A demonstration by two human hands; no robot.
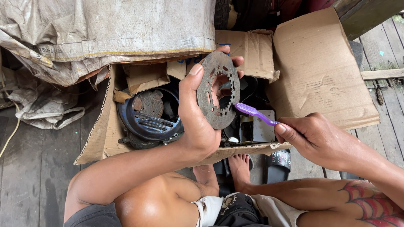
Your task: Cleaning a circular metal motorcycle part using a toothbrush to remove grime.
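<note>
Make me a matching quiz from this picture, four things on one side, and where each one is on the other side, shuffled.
Things:
1. rusty metal disc
2. purple toothbrush
3. dark blue round cover
4. black sandal

Places:
A. inside the cardboard box
B. in the right hand
C. on the plank floor by the feet
D. in the left hand

Pairs: 1-D, 2-B, 3-A, 4-C
</note>
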